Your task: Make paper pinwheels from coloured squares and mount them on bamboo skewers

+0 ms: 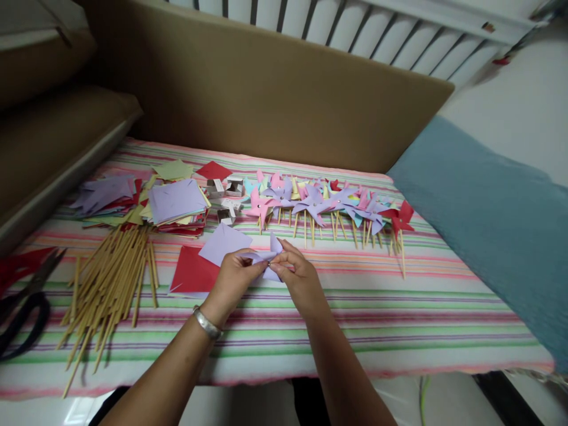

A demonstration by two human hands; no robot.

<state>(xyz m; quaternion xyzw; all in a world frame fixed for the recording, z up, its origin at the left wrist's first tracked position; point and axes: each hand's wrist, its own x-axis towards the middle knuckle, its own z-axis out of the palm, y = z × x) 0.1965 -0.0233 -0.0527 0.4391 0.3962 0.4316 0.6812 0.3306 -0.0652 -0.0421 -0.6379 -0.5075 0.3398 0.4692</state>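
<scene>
Between my two hands is a lavender paper pinwheel (276, 244) with its blades folded inward. My left hand (234, 273), a silver bracelet on its wrist, pinches the paper from the left. From the other side, the fingertips of my right hand (296, 275) press at the pinwheel's centre; a tiny dark point shows there, too small to make out. Just left of my hands lie a lavender paper square (225, 242) and a red paper square (191, 271), both with slits at the corners.
Wooden sticks (115, 278) lie heaped at left, near black-handled scissors (33, 305). Behind them are stacked paper squares (176, 201) and small white boxes (227, 210). Finished pinwheels on sticks (313, 204) line the back. A brown panel (275, 100) stands behind the striped cloth (377, 319).
</scene>
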